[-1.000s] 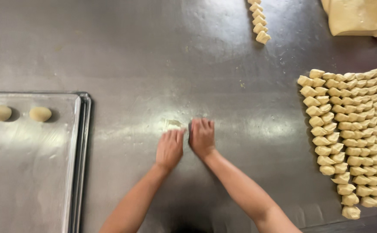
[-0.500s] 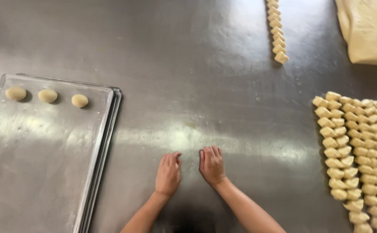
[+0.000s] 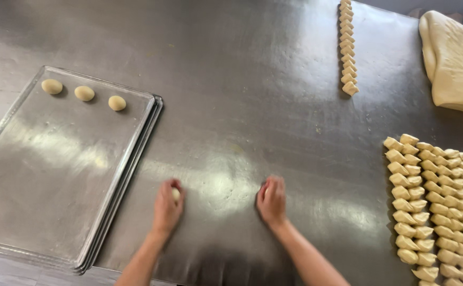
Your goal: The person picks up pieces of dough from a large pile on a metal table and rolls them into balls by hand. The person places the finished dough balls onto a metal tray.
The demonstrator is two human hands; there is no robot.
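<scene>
head view: two hands are seen pressed palm-down on a steel worktop (image 3: 252, 95), set apart from each other. the left hand (image 3: 168, 207) is cupped over a small dough ball (image 3: 175, 194), of which only a pale edge is seen between thumb and fingers. the right hand (image 3: 271, 200) is laid over the worktop in the same way; a pale sliver is seen at its thumb side, but whether dough is held under it cannot be told. both hands are slightly blurred.

to the left, a stack of baking trays (image 3: 40, 201) is set on the worktop, just beside the left hand. three rolled balls (image 3: 84, 94) are lined up in a row along the top tray's far edge, well apart from the hands.

to the right, cut dough pieces (image 3: 438, 201) are packed in tight columns, near the right hand but not touching it. a single line of pieces (image 3: 347, 47) is laid at the far side, and a large dough slab (image 3: 454, 58) is seen in the far right corner.
</scene>
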